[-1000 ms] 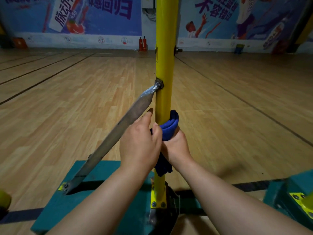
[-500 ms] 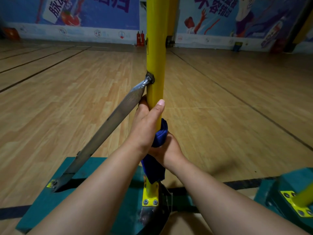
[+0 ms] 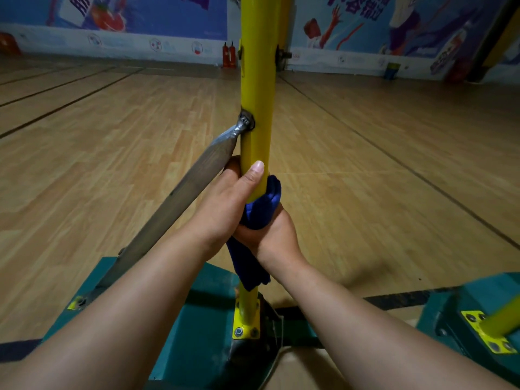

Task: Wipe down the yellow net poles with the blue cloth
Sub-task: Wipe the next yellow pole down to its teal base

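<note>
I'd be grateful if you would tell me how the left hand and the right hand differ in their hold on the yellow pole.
The left hand grips the bare yellow pole, thumb pointing up; the right hand grips it through the blue cloth. The left hand sits slightly higher, just under the grey brace; the right hand sits lower, with cloth hanging beneath it. Both wrap the same pole.
</note>
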Action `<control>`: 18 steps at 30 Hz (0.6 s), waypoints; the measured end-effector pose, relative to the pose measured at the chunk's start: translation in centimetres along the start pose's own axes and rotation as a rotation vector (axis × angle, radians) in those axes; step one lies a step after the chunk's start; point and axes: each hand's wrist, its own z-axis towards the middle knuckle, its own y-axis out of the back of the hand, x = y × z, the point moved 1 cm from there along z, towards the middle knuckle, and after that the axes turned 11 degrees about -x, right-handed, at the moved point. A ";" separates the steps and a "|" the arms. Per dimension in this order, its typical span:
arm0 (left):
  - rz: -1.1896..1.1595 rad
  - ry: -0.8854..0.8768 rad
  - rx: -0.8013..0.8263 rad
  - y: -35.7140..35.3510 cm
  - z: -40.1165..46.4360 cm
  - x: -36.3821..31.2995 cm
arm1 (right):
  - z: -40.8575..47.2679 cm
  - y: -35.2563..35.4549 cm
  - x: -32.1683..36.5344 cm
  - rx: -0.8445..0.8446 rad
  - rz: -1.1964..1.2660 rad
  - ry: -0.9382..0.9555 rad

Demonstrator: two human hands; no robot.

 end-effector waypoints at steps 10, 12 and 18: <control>0.100 -0.093 -0.032 -0.2 -0.5 -0.6 | -2.3 0.1 -4.4 0.066 -0.008 -0.239; 0.103 -0.081 -0.025 -0.3 -0.4 -0.6 | -2.3 0.4 -4.6 0.104 -0.023 -0.272; 0.192 -0.050 0.010 0.2 -0.2 -0.5 | -1.0 0.9 -3.5 0.087 0.103 -0.330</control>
